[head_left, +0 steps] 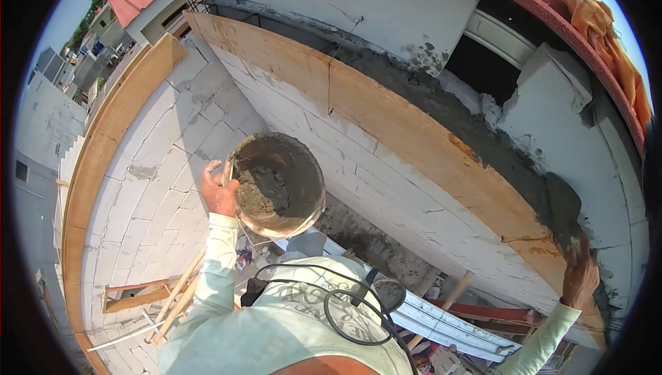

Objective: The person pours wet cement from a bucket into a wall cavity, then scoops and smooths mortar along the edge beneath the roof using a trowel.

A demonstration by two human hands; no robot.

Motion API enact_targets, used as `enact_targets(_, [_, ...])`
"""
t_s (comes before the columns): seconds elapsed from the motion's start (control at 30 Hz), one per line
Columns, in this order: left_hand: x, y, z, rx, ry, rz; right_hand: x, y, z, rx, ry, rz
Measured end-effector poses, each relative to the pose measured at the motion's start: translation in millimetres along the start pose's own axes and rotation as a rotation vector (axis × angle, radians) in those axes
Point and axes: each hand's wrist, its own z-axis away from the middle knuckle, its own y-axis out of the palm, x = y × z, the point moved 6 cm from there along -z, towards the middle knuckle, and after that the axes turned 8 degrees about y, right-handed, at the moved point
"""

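My left hand (220,194) is closed on the left rim of a bucket (314,178), its thumb over the edge. Wet grey mortar (265,189) lies inside the bucket, which tilts so its mouth faces me. Far to the right, my right hand (580,275) is closed round the handle end of a trowel (563,202). The trowel's grey blade rests against fresh mortar (476,133) in the channel on top of the wall. The handle is mostly hidden by my fingers.
A long wooden board (407,120) edges the block wall (289,116) beside the mortar channel. Another curved-looking board (89,168) tops the left wall. A red roof edge (552,13) overhangs at upper right. Metal sheeting (441,323) and wooden poles (179,299) lie below; a cable (331,299) loops across my shirt.
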Motion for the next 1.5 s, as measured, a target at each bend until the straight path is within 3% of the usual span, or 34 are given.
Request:
enact_targets(0.07, [-3,-5,1,0.009,0.017,-0.021,-16,13,-2,-0.033,0.033,0.036])
enact_targets(0.17, [-6,-9,-2,0.002,0.075,-0.119,8,14,7,0.083,-0.006,-0.279])
enact_targets(0.2, [-13,-4,-2,0.003,0.067,-0.008,11,19,10,0.122,-0.054,-0.417])
enact_targets(0.27, [-16,-4,-2,-0.009,0.032,0.074,52,13,24,0.251,-0.023,-0.504])
enact_targets(0.4, [-14,2,-17,0.079,0.132,0.044,134,13,62,0.200,-0.090,-0.799])
enact_targets(0.47, [-9,6,-25,0.113,0.131,0.100,184,21,86,0.431,-0.065,-1.031])
enact_targets(0.53, [-7,8,-35,0.145,0.136,0.135,267,-12,104,0.404,-0.312,-0.938])
enact_targets(0.67, [3,6,-55,0.140,0.101,0.181,395,-3,134,0.501,-0.584,-0.732])
enact_targets(0.8, [2,-1,-65,0.126,0.237,0.054,512,-34,152,0.277,-0.825,-0.638])
enact_targets(0.93, [1,-4,-67,0.166,0.157,0.117,601,-55,177,-0.058,-0.938,-0.459])
enact_targets(1.0, [5,-10,-76,0.129,0.091,0.245,615,-59,184,-0.087,-0.946,-0.459])
enact_targets(1.07, [1,-15,-90,0.154,0.218,0.126,620,-69,198,-0.180,-1.009,-0.612])
enact_targets(1.17, [-7,-20,-100,0.066,0.224,0.298,614,-83,216,-0.195,-1.136,-0.566])
enact_targets(1.27, [-10,-32,-108,0.061,0.220,0.263,601,-85,211,-0.177,-1.268,-0.533])
enact_targets(1.33, [-4,-34,-105,0.065,0.219,0.248,599,-91,187,-0.082,-1.234,-0.491])
enact_targets(1.37, [-3,-34,-107,0.082,0.219,0.229,602,-89,177,-0.142,-1.129,-0.502])
enact_targets(1.47, [-12,-28,-100,0.127,0.285,0.124,619,-87,163,-0.225,-1.041,-0.496])
enact_targets(1.5, [-18,-25,-99,0.127,0.244,0.223,624,-83,170,-0.281,-1.077,-0.496])
